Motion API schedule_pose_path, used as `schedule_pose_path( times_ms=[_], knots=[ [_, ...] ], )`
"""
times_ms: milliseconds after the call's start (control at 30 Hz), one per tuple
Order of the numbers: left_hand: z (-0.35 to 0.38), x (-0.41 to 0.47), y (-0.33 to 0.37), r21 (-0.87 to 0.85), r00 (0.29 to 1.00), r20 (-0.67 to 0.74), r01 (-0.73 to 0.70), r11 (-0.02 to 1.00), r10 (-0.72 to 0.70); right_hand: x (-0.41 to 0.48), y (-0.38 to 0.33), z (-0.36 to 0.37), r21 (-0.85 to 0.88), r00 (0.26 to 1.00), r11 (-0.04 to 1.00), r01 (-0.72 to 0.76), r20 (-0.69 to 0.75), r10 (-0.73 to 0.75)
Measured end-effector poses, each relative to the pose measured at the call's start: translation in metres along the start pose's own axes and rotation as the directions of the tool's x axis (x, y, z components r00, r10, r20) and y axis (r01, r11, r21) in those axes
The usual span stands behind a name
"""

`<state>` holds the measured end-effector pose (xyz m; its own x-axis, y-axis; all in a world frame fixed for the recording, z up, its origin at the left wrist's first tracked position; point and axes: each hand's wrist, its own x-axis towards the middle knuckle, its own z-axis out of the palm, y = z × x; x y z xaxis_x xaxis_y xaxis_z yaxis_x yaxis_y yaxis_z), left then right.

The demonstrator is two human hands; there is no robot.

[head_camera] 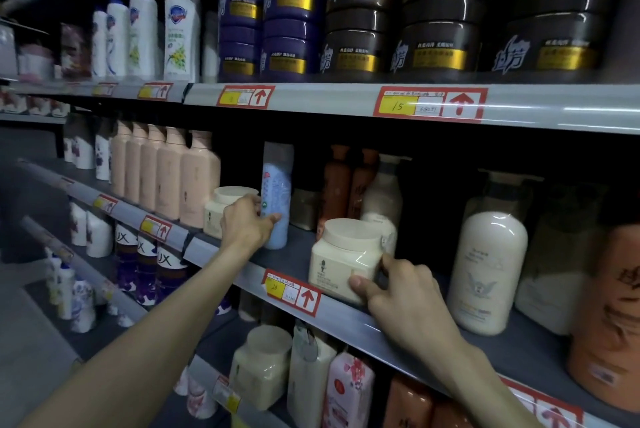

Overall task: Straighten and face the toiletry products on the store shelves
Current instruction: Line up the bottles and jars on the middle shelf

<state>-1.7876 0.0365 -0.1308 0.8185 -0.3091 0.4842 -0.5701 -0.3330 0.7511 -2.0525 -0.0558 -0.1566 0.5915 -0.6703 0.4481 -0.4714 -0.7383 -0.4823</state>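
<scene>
On the middle shelf [300, 244], a pale blue bottle [276, 199] left of centre is gripped by the left hand [246, 222], fingers curled round it, while a cream jar [348, 259] at the near edge is clamped between thumb and fingers of the right hand [406, 294].

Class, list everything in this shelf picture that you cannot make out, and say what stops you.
- Head view: the print on the blue bottle is blurred, and the left hand covers its lower left side.
- Head view: the right side of the cream jar is hidden behind the right hand.
- Head view: the orange bottle is cut off by the right edge.
- Head view: the small print on the price tag is too small.
</scene>
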Motion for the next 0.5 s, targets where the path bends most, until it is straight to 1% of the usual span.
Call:
schedule_pose_path(
  times_ms=[100, 200, 400, 500],
  knots=[
    [0.014, -0.003, 0.01, -0.032, 0.998, 0.048, -0.034, 0.999, 0.036, 0.002, 0.0, -0.002, -0.001, 1.0, 1.0, 0.011, 0.018, -0.011],
    [0.032, -0.008, 0.022, -0.108, 0.992, 0.111, -0.053, 0.993, 0.065, 0.003, 0.0, -0.003, 0.007, 0.999, 1.0, 0.007, 0.036, -0.007],
    [0.049, -0.011, 0.028, -0.205, 0.978, 0.192, -0.046, 0.978, 0.086, 0.006, -0.004, -0.007, 0.058, 0.998, 0.998, -0.007, 0.057, 0.004],
    [0.035, -0.019, 0.022, -0.333, 0.966, 0.246, 0.011, 0.943, 0.076, 0.01, -0.01, 0.0, 0.095, 0.999, 0.995, -0.012, 0.052, 0.007]
  ],
)
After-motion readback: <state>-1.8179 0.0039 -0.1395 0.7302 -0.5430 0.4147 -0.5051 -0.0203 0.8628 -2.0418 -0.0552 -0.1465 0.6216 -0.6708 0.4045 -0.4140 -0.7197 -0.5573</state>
